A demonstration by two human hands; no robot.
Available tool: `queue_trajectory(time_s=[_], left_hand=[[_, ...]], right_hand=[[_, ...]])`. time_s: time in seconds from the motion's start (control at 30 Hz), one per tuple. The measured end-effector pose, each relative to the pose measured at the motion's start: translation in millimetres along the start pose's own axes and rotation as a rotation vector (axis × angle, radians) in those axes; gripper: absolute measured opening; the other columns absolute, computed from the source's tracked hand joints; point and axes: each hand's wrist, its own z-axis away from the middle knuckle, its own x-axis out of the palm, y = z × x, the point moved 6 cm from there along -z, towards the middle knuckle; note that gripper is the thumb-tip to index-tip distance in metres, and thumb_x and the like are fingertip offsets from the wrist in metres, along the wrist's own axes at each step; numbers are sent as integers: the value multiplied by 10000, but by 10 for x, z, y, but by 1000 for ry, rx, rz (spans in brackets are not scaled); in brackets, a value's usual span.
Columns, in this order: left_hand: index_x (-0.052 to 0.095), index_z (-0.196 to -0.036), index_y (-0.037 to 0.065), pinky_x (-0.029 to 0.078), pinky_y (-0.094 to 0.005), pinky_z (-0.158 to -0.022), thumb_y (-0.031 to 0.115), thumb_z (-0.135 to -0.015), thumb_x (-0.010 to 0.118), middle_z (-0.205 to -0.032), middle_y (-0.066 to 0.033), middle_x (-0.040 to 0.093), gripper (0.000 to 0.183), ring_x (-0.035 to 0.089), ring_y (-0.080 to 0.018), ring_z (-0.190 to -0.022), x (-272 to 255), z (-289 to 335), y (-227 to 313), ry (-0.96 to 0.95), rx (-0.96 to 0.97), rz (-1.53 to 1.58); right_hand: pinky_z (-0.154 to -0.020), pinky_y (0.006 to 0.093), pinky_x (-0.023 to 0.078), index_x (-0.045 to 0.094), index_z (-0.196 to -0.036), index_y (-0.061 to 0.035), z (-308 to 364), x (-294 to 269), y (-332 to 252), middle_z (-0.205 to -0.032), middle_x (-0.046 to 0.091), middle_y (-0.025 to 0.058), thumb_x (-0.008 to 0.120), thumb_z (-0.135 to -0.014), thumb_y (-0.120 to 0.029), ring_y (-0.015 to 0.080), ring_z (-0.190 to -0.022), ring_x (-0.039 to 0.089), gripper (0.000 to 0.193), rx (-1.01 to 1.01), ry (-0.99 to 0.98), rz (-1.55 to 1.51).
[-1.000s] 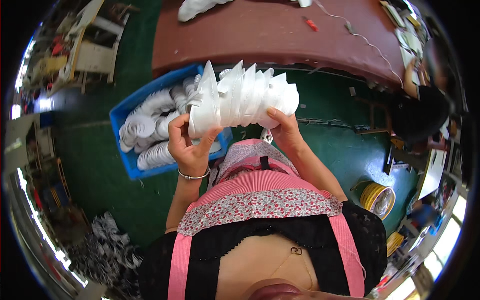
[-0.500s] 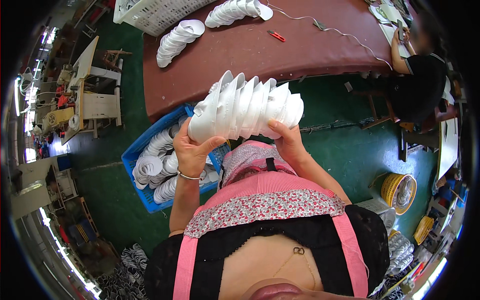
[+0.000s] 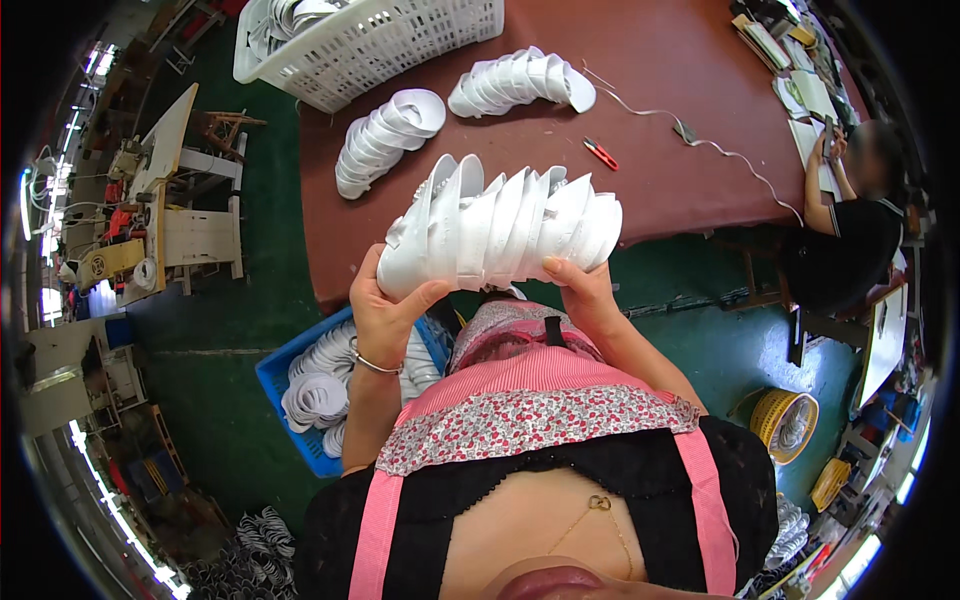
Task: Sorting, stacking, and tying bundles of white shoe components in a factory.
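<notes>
A long stack of nested white curved pieces (image 3: 500,232), which look like shoe uppers, is held level in front of me over the table's near edge. My left hand (image 3: 385,312) is closed around its left end, thumb along the lower side. At the other end my right hand (image 3: 588,295) grips the stack, its thumb pressed on the near face. The fingers behind the stack are hidden. Two similar stacks lie on the table beyond it, one on the left (image 3: 388,145) and one farther back (image 3: 520,82).
The brown-red table (image 3: 690,150) carries red thread snips (image 3: 601,153), a white cord (image 3: 735,152) and a white plastic basket (image 3: 400,45). Below my left arm stands a blue crate (image 3: 275,385) of white stacks. A person (image 3: 850,235) sits at the right; a yellow basket (image 3: 770,425) is on the floor.
The view has shifted, so the table and its things appear lower and farther right, with more of the white basket showing. Both hands still hold the stack, which keeps nearly the same pose.
</notes>
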Motion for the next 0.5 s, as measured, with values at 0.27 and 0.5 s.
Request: queue_trajectory(time_s=[0.27,0.5], left_hand=[[541,-1249,-36,520,-283,-881,12,-754,809,-1136,-94,657,565,644,-160,-1003,-91,-927,149,-38,-188,55],[512,-1301,-58,485,-341,-969,32,-770,778,-1187,-121,646,601,628,-198,-1081,22,-1171,61,3,-145,305]], right_hand=[[-936,321,486,505,-1300,-15,-777,208,-117,-1173,626,77,761,-784,-28,168,-1071,603,576,-99,36,145],[-896,301,510,525,-1273,-14,-1168,247,-414,-1145,641,74,754,-781,10,147,-1029,620,543,-87,-41,84]])
